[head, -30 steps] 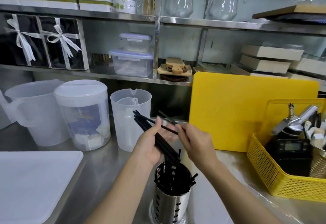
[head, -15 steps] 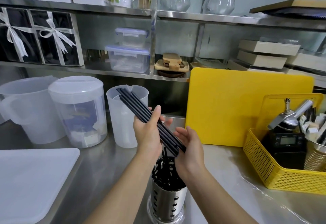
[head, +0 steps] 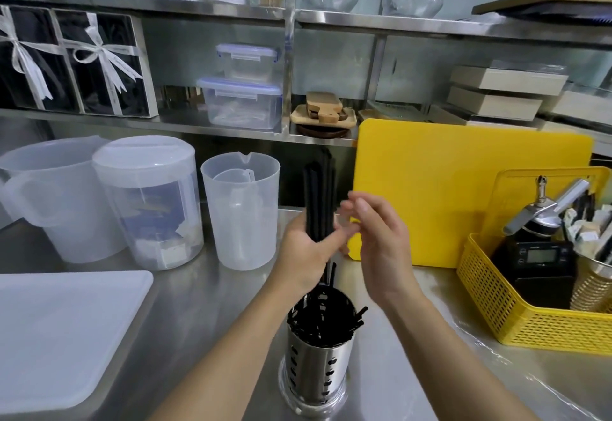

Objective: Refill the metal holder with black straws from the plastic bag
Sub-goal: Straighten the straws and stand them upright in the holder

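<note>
The left hand [head: 306, 255] is wrapped around a bundle of black straws [head: 318, 202], fingers clamped on its lower part so that the bundle stands nearly upright, directly above the metal holder [head: 316, 371]. The lower ends of the straws reach down below the hand to just over the holder's mouth; whether they touch the straws already inside is hard to tell. The right hand [head: 381, 248] is beside the bundle on its right, fingers spread apart and slightly blurred, gripping nothing; its fingertips are near the straws at about the height of the left thumb.

The metal holder is a perforated steel cylinder standing on the steel bench [head: 198, 304], close to the front edge, and it already holds a loose crowd of black straws, a few leaning out over the right of its rim.

Behind the hands, a yellow cutting board [head: 463, 188] leans upright against the back. To its right a yellow plastic basket [head: 530, 321] sits on the bench, holding a digital scale [head: 533, 258] and some metal utensils. To the left of the hands stand a clear measuring jug [head: 240, 208], a lidded clear canister [head: 149, 202] and a larger translucent pitcher [head: 49, 195] in a row. A white cutting board [head: 59, 334] lies flat at the near left. The plastic bag cannot be clearly made out in this view.
</note>
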